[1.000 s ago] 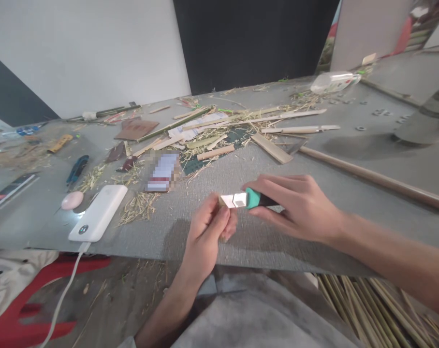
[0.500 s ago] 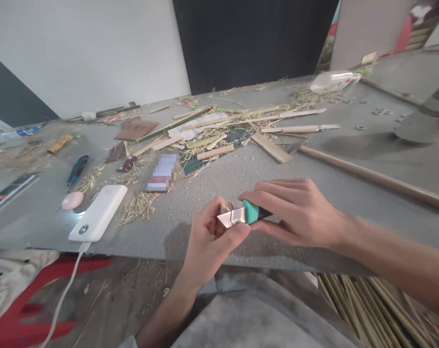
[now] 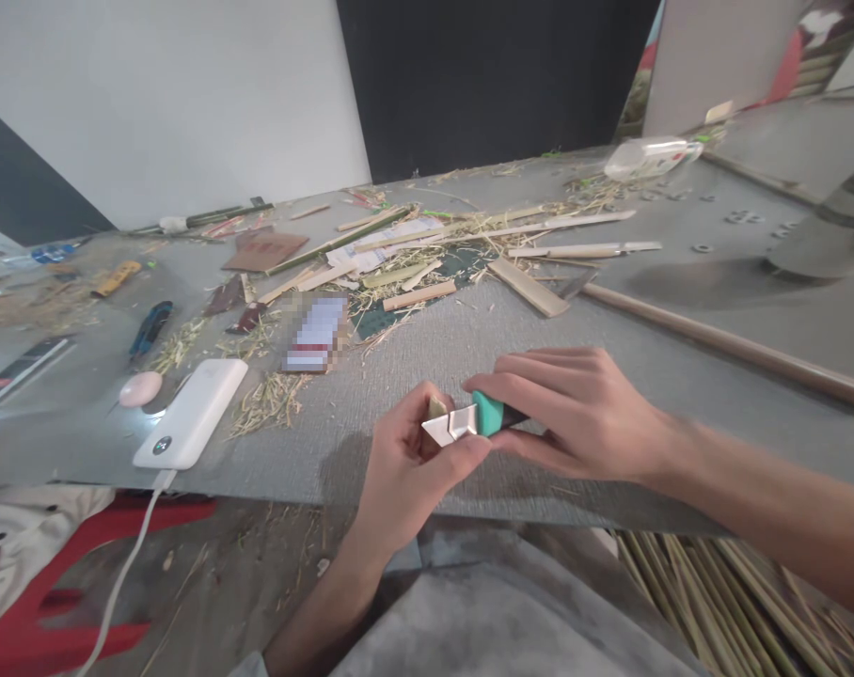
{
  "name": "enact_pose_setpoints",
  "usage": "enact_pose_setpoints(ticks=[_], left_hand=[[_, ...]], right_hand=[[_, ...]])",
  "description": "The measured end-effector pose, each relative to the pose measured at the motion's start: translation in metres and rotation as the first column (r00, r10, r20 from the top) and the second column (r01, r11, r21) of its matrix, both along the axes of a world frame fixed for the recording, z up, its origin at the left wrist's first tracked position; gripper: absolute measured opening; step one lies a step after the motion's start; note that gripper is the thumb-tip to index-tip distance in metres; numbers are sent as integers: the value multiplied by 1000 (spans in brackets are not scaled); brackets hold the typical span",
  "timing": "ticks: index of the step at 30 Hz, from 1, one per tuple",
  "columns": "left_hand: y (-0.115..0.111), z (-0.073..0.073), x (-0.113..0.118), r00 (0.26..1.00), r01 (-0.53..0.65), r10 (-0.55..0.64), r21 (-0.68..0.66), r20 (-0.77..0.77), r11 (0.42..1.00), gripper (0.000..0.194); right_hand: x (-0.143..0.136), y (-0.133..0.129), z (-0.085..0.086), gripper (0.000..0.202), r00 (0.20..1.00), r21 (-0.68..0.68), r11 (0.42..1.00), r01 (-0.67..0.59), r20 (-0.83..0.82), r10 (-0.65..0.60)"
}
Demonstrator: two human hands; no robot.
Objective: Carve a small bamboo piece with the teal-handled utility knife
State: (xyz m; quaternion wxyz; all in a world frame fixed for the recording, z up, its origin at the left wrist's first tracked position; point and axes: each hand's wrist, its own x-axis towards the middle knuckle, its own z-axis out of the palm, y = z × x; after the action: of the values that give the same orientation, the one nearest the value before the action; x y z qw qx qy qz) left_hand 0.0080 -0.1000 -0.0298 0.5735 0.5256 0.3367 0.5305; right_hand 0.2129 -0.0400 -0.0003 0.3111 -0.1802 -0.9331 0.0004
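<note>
1. Nearest the person: grey cloth over the lap, a bundle of thin bamboo sticks (image 3: 744,602) low on the right, a red stool (image 3: 39,602) on the left.
2. At the table's (image 3: 610,470) near edge, the left hand (image 3: 405,470) is curled tight round a small bamboo piece (image 3: 437,408); only its pale tip shows above the fingers, the thumb pressing across.
3. The right hand (image 3: 575,409) is closed round the teal handle of a utility knife (image 3: 469,420), whose blade lies against the tip of the piece, just over the left thumb.
4. Judging progress: the cut looks barely under way. No fresh sliver shows at the blade, and most of the piece is hidden, so how much is trimmed cannot be told.
5. Left of the hands: a white power bank (image 3: 191,414) with its cable hanging off the edge, and a pink oval thing (image 3: 140,388) just beside it.
6. Mid-table: shavings (image 3: 264,400), split bamboo strips (image 3: 419,273) on a dark cutting mat (image 3: 462,268), and a long pole (image 3: 730,346) running right.
7. Far edge: a clear plastic bottle (image 3: 645,158) on its side.
</note>
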Motion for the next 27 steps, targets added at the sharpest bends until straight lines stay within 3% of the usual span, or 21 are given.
enact_pose_setpoints(ticks=[16,23,27], left_hand=[[-4,3,-1,986,-52,63,75,-157,996,44],[-4,3,-1,984,-24,23,-4,-174,1000,48],[-4,-3,0,957,-116,108,-14,-270,993,52]], right_hand=[[0,-2,-1,42,1000,72,997,-1,-3,1],[0,-4,1,38,998,173,983,62,17,-66],[0,-7,1,33,986,216,963,162,-9,-164]])
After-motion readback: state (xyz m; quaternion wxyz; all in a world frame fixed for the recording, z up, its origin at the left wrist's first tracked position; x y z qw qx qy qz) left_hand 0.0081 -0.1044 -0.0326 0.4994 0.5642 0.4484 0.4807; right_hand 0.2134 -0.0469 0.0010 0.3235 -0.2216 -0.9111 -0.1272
